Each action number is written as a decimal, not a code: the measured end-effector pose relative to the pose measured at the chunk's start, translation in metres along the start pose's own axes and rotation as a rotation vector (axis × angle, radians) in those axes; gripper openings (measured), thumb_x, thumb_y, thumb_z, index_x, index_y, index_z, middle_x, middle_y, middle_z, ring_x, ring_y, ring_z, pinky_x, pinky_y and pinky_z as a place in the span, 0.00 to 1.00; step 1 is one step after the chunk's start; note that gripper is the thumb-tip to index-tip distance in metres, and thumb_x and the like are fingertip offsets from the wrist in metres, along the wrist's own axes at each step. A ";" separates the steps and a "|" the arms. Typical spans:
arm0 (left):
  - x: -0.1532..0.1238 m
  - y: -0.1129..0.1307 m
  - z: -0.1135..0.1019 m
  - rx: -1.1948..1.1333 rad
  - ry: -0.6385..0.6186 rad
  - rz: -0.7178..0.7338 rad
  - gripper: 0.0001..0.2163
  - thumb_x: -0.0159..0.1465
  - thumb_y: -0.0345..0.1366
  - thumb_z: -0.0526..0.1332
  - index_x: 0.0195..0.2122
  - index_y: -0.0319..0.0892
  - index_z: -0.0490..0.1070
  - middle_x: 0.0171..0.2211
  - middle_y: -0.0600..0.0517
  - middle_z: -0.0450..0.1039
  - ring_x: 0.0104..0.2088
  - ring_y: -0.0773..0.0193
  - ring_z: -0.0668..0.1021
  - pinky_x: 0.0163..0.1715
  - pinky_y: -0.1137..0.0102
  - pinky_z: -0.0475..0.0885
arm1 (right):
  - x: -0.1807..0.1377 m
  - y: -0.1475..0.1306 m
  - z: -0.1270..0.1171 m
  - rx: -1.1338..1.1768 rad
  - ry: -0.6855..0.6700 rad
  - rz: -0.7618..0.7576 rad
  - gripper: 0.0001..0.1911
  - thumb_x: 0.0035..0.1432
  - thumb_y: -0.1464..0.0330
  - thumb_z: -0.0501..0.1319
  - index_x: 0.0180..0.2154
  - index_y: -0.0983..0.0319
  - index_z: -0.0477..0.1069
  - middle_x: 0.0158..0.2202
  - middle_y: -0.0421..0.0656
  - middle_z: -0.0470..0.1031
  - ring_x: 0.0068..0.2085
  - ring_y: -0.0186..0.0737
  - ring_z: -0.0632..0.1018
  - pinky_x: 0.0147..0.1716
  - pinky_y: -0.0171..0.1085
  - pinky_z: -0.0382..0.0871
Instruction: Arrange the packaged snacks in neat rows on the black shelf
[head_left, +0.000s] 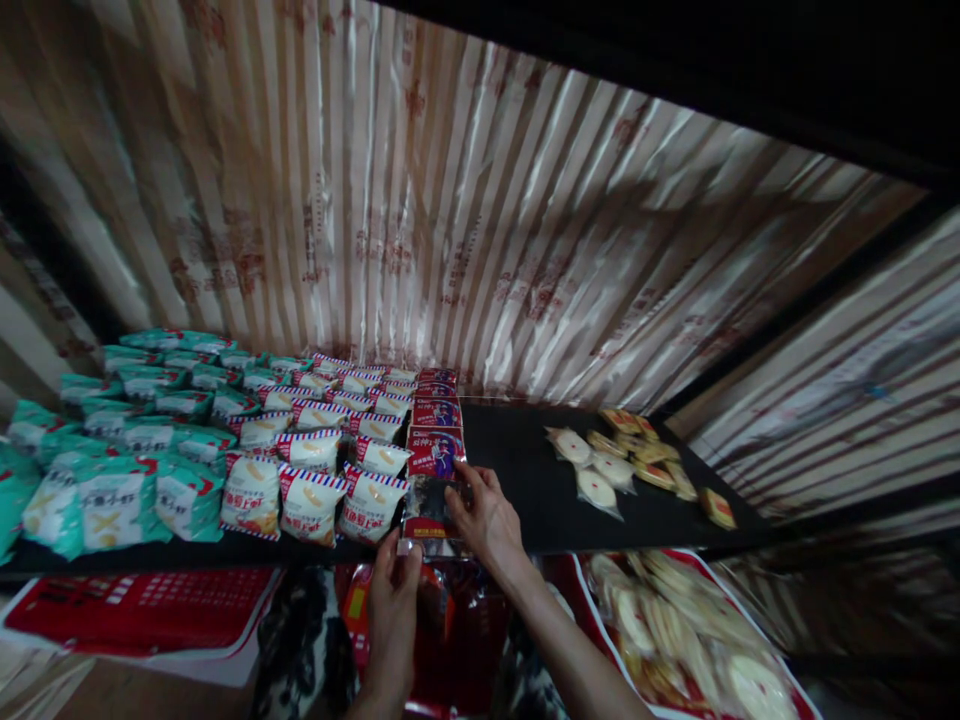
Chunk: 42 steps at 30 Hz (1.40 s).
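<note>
My right hand (484,515) rests on a dark snack packet (431,505) at the front of a row of red packets (435,415) on the black shelf (517,470), fingers curled over its right edge. My left hand (391,610) is below the shelf edge, its thumb touching the same packet's lower edge and its fingers closed on a red bag (457,630) of packets held underneath.
White, red and blue striped snack packets (315,470) and teal packets (127,450) fill the shelf's left part. Loose clear-wrapped round cakes (622,460) lie at the right. Below are a red tray of cakes (675,630) and a red box (142,610). Striped wrapping hangs behind.
</note>
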<state>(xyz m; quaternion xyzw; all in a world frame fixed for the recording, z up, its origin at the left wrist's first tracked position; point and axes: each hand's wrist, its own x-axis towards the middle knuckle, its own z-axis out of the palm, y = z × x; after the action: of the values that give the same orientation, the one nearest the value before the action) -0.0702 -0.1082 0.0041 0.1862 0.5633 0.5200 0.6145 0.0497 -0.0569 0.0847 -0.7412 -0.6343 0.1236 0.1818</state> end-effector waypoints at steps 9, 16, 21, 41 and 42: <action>-0.005 0.021 0.009 0.087 0.024 0.032 0.19 0.55 0.38 0.63 0.46 0.38 0.68 0.43 0.44 0.75 0.40 0.60 0.77 0.36 0.71 0.72 | -0.005 -0.006 -0.004 -0.113 -0.004 0.021 0.22 0.60 0.62 0.49 0.54 0.59 0.63 0.52 0.46 0.66 0.37 0.39 0.77 0.35 0.36 0.68; -0.010 0.029 0.016 0.050 0.017 0.004 0.25 0.50 0.46 0.64 0.46 0.37 0.67 0.20 0.55 0.71 0.19 0.66 0.73 0.20 0.72 0.68 | -0.007 -0.002 -0.002 -0.159 0.015 -0.001 0.23 0.60 0.61 0.48 0.55 0.58 0.62 0.53 0.48 0.65 0.37 0.41 0.77 0.35 0.39 0.70; -0.005 0.028 0.018 0.030 0.034 0.017 0.23 0.46 0.45 0.65 0.41 0.38 0.67 0.18 0.56 0.69 0.17 0.66 0.71 0.18 0.71 0.67 | -0.007 0.001 -0.002 -0.167 0.137 -0.118 0.22 0.58 0.61 0.52 0.52 0.61 0.66 0.53 0.52 0.64 0.51 0.49 0.69 0.45 0.44 0.68; 0.013 0.010 0.015 0.246 0.042 0.127 0.25 0.45 0.50 0.64 0.39 0.38 0.70 0.38 0.41 0.75 0.38 0.51 0.77 0.33 0.63 0.72 | 0.077 -0.018 0.041 -0.154 -0.010 -0.133 0.26 0.61 0.55 0.47 0.60 0.51 0.56 0.66 0.45 0.47 0.65 0.57 0.44 0.57 0.60 0.44; 0.013 0.011 0.015 0.269 0.049 0.161 0.23 0.46 0.50 0.63 0.38 0.38 0.70 0.39 0.42 0.74 0.40 0.51 0.76 0.37 0.61 0.72 | 0.076 -0.017 0.041 -0.143 -0.015 -0.131 0.26 0.62 0.55 0.47 0.60 0.51 0.56 0.66 0.45 0.48 0.65 0.57 0.44 0.56 0.60 0.44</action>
<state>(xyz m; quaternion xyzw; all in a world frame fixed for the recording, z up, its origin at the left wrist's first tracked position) -0.0637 -0.0878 0.0109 0.2987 0.6259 0.4917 0.5265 0.0297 0.0250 0.0583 -0.7082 -0.6899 0.0716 0.1315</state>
